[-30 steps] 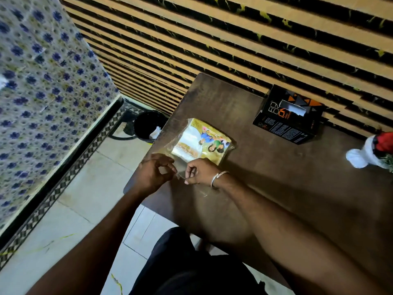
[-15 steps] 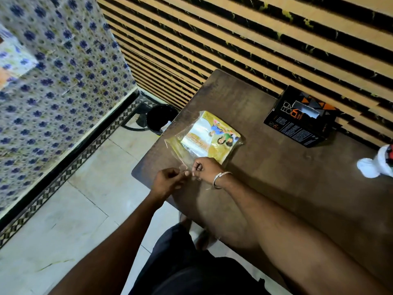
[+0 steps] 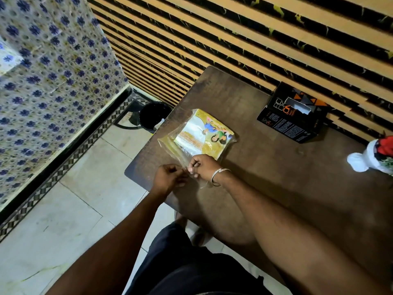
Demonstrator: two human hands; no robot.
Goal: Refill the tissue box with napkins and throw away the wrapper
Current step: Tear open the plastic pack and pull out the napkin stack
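A pack of napkins (image 3: 202,135) in a clear plastic wrapper with a yellow printed label lies flat near the left end of the brown table (image 3: 276,188). My left hand (image 3: 169,178) and my right hand (image 3: 203,168) meet at the wrapper's near edge, both pinching the loose clear plastic there. A silver bangle sits on my right wrist. The black tissue box (image 3: 293,117) with orange triangles and an open slot on top rests against the slatted wall at the table's far side.
A black waste bin (image 3: 152,117) stands on the tiled floor just left of the table. A white and red object (image 3: 374,156) lies at the table's right edge. A blue-flowered tiled wall rises on the left.
Both hands have stayed pinched on the wrapper's near edge and drawn closer together. The camera view has shifted, so the table sits further right in the frame.
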